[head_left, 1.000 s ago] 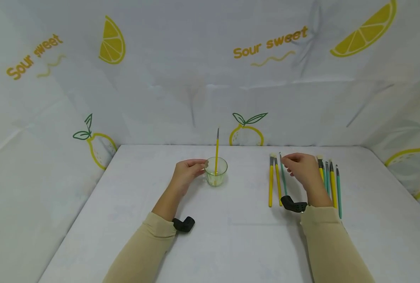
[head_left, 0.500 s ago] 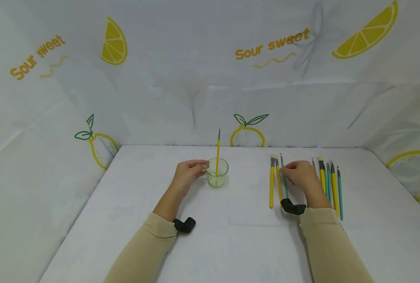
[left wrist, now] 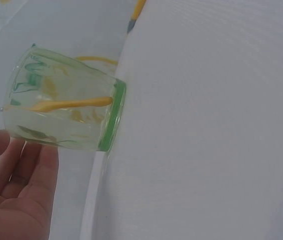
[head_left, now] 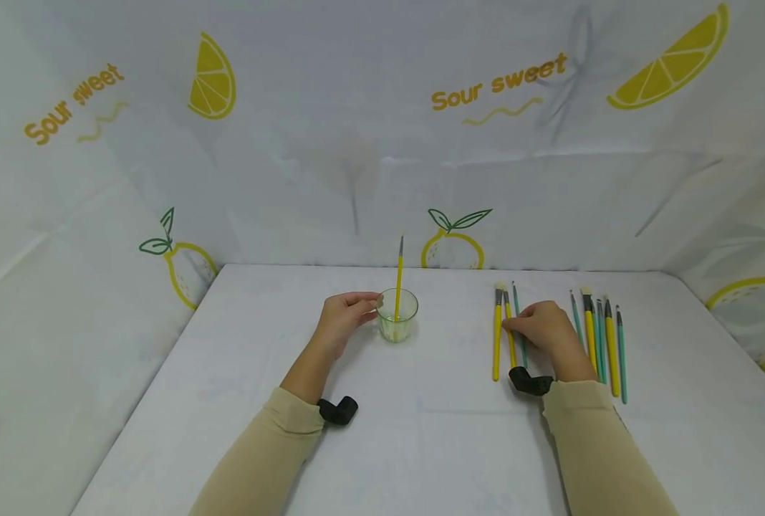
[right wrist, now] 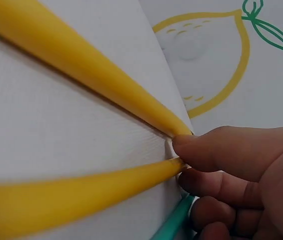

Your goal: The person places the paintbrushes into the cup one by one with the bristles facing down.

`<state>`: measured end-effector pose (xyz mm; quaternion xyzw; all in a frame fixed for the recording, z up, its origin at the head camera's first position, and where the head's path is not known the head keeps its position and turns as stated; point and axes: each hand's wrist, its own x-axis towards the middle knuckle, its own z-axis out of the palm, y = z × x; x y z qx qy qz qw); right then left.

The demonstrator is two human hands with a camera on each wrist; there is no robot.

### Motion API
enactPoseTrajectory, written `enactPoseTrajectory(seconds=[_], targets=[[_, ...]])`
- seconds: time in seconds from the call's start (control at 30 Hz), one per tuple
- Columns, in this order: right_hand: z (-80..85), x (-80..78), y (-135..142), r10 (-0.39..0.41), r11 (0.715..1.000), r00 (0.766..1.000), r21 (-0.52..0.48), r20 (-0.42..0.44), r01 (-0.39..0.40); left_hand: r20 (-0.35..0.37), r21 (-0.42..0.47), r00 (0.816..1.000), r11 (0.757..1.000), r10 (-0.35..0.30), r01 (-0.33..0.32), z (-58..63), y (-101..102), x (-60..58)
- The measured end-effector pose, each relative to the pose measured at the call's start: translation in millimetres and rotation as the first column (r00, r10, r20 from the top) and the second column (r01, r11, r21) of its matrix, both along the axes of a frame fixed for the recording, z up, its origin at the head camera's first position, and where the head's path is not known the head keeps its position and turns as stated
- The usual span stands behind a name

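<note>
A clear greenish glass [head_left: 407, 326] stands on the table with one yellow paintbrush [head_left: 400, 269] leaning in it, bristles up. My left hand [head_left: 342, 319] grips the glass at its rim; the thumb and fingers show beside the rim in the left wrist view. My right hand [head_left: 545, 331] has its thumb and forefinger at a thin yellow paintbrush [head_left: 511, 344], pinching it near its upper part in the right wrist view. To its left lies a thicker yellow paintbrush [head_left: 496, 337]. A teal paintbrush [head_left: 516, 301] lies partly hidden under the right hand.
Several yellow and teal paintbrushes [head_left: 610, 344] lie side by side to the right of my right hand, partly behind the forearm. The white table [head_left: 421, 459] ends at a backdrop [head_left: 331, 143] with lemon prints. Each wrist wears a black camera mount [head_left: 339, 411].
My right hand has moved slightly left and nearer to me, from the teal brush to the thin yellow one. The left hand keeps its place on the glass.
</note>
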<state>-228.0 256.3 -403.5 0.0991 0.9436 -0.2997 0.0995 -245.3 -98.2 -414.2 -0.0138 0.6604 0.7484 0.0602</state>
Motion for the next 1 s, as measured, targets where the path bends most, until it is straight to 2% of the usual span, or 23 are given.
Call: enactPoseTrajectory(seconds=[0.47,0.8,1.0], targets=[[-4.7,-1.0,-0.3,-0.008,1.000,1.000,-0.007,-0.014,0.008,0.016,-0.021,1.000,1.000,0.003,-0.003,1.2,1.6,-0.2],[-1.4,-1.3,-7.2,-0.008,0.999,1.000,0.051,-0.021,0.009,-0.004,-0.006,1.000,1.000,0.007,-0.008,2.2,1.4,0.7],[-4.5,-1.0,-4.8,-0.042,0.999,0.999,0.008,-0.022,0.042,0.001,-0.012,1.000,1.000,0.001,-0.001,1.7,1.0,1.0]])
